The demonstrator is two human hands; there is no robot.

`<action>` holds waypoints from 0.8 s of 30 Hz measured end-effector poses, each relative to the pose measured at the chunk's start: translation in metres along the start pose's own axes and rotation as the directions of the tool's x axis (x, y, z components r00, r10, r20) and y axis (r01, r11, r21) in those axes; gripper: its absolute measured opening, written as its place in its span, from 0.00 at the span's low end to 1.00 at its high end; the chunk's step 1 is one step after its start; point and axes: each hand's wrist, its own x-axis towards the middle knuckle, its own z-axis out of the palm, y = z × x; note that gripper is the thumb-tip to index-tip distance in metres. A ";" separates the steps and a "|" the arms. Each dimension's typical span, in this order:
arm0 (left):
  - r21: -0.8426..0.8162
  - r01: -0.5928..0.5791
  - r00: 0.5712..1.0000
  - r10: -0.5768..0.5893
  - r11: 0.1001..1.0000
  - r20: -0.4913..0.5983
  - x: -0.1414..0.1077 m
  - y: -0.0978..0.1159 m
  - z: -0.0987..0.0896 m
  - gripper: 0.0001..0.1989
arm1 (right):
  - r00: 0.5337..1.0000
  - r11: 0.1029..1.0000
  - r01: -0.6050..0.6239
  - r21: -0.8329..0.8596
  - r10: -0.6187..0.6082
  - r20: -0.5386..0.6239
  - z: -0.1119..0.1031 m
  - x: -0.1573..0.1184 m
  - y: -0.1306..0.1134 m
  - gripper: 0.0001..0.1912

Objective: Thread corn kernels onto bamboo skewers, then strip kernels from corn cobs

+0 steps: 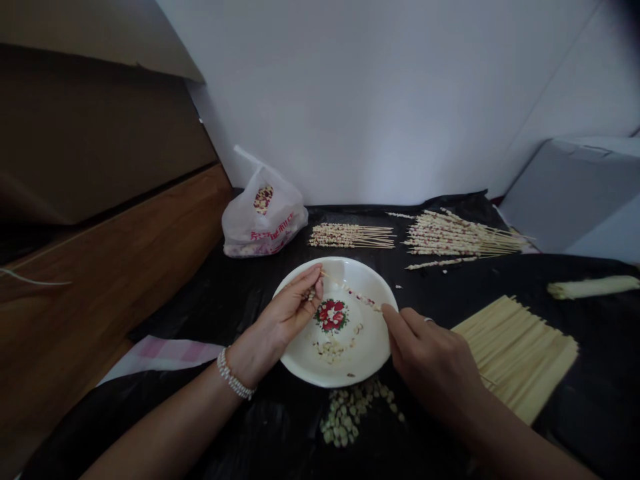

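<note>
Over the bowl, my right hand (435,353) grips a thin wooden skewer (360,298) threaded with pale and dark-red kernels. The skewer slants up to the left, its bare tip reaching the fingers of my left hand (295,303). That hand is closed, thumb and forefinger pinched at the tip, with a few kernels (311,294) showing in its curled fingers. Beneath both hands sits a white bowl (300,370) with a red flower print at its bottom. Loose kernels (330,350) lie inside the bowl.
Behind the bowl lie two groups of filled skewers (350,235) and a white plastic bag (263,220). Bare sticks (525,353) are stacked at the right, near a pale bundle (595,287). Pale pieces (345,417) are heaped on black sheeting (210,300) before the bowl.
</note>
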 end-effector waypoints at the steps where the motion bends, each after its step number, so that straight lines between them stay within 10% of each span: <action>1: -0.002 -0.002 1.000 0.002 1.000 -0.005 0.000 0.000 0.000 0.10 | 1.000 1.000 0.001 -0.003 -0.001 0.002 0.000 0.000 0.000 0.14; 24: 0.023 0.147 0.986 -0.149 0.989 0.077 -0.001 -0.001 -0.003 0.08 | 0.999 0.999 0.031 -0.025 -0.031 -0.014 0.000 -0.001 -0.002 0.14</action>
